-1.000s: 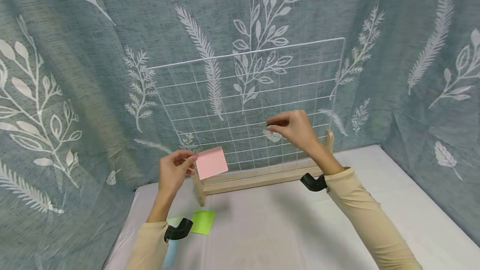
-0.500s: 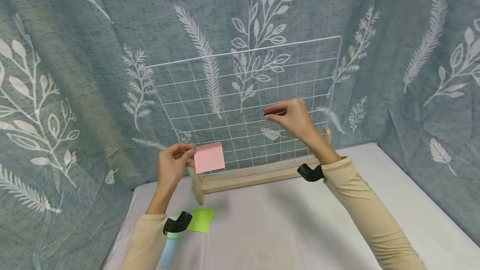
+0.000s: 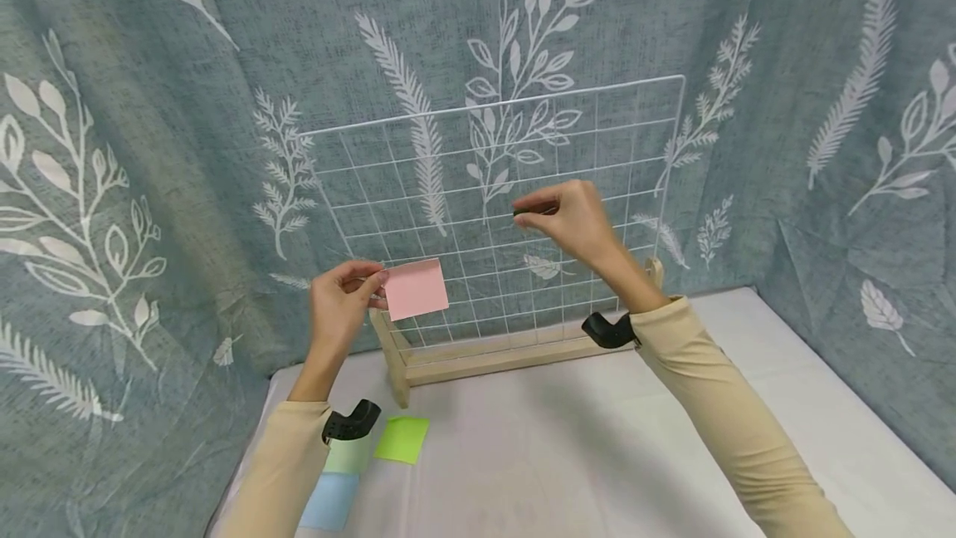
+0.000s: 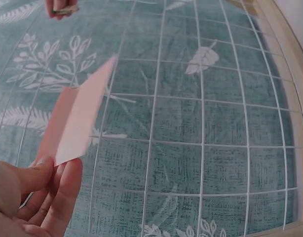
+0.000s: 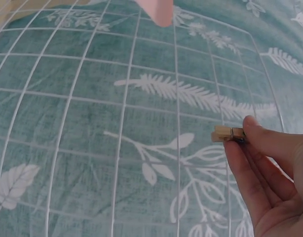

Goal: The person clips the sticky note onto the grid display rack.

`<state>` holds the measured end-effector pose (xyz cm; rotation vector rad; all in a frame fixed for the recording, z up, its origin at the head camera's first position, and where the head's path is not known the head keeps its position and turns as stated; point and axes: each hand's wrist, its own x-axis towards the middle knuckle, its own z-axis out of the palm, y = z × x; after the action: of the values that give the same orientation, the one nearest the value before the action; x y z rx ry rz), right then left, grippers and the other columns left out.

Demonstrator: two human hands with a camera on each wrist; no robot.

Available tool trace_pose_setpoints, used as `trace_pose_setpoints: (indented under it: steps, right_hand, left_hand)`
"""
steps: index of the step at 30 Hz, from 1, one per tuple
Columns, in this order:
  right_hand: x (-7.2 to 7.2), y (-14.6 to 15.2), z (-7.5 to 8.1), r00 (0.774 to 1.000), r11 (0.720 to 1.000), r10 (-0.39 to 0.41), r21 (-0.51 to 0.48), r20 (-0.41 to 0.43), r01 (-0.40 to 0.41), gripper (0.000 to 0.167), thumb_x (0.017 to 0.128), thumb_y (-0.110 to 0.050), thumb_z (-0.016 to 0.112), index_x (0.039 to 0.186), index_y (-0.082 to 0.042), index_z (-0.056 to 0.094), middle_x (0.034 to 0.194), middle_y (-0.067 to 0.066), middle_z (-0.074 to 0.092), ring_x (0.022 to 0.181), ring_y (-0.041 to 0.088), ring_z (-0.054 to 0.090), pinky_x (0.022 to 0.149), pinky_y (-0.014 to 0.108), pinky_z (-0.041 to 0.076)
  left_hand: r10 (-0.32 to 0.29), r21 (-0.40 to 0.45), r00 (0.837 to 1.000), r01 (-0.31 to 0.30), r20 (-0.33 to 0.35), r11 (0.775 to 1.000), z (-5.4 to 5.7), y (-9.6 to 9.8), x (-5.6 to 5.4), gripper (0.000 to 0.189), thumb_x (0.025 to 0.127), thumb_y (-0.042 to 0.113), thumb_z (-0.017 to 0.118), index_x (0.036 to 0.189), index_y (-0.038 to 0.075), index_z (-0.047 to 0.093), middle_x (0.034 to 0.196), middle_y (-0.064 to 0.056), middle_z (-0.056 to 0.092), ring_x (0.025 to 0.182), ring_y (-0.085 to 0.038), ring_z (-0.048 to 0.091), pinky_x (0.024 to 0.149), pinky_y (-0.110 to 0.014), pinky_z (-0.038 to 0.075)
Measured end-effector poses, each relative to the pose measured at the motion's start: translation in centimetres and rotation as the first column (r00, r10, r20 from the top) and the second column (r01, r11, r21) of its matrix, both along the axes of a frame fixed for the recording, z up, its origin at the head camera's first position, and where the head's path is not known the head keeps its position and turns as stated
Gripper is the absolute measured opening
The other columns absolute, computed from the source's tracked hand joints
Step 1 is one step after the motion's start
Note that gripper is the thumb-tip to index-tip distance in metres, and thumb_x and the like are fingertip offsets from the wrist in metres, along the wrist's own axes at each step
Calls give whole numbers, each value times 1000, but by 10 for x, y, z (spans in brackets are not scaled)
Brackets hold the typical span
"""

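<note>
Grey-blue fabric (image 3: 463, 23) printed with white leaves hangs behind and around a desk (image 3: 508, 438) under a pale cloth, where a white wire grid (image 3: 485, 222) stands upright in a wooden base (image 3: 508, 361). Held up before the grid's lower left part is a pink sticky note (image 3: 416, 289), its longer side running nearly level with the grid's rows, the right end slightly raised. A bend crosses the paper; whether it touches the wires cannot be told. The left grip (image 3: 342, 297) pinches it by the left edge, thumb in front, so the note extends from the fingers toward the grid's middle and its right end is free.

Before the middle of the grid, higher than the note and well apart from it, is a wooden clothespin (image 5: 226, 134), pinched between thumb and fingers of the right grip (image 3: 571, 218). Its long axis points out of that grip toward the grid's left side, the side where the note is. The right grip is the nearer one to the note's free end.

On the desk in front of the grid's left foot lie a lime-green note (image 3: 402, 440), a pale green note (image 3: 347, 457) and a light blue note (image 3: 329, 501).
</note>
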<state>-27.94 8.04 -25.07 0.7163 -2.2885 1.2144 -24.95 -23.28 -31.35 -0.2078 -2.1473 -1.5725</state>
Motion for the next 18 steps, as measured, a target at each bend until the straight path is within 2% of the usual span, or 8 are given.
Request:
trace_pose_setpoints:
  steps: [6,12,18]
  right_hand:
    - [-2,-4,6,1000,1000,5,0,1,-5,17,84,-5,77,101,0,76,95,14,74,79,24,72,72,31,61]
    - [-4,4,10,999,1000,-25,-19,-23,24,18,85,-5,77,102,1,76,96,15,74,80,25,72,74,34,61]
    - [-3,7,19,998,999,-21,-38,-52,19,17,84,-6,77,100,1,76,96,15,74,80,25,73,73,34,61]
  left_hand:
    - [19,6,1000,-19,0,1000,6,2,-3,17,90,3,69,100,-11,69,86,-17,70,63,-6,64,58,-27,61]
    - [-3,15,1000,4,-30,1000,11,-1,-3,15,90,1,68,100,-11,69,81,-3,71,62,-7,65,59,-26,61]
    - [-13,45,998,15,-61,999,23,-3,-3,15,91,0,67,100,-13,68,76,5,69,60,-7,65,59,-24,61]
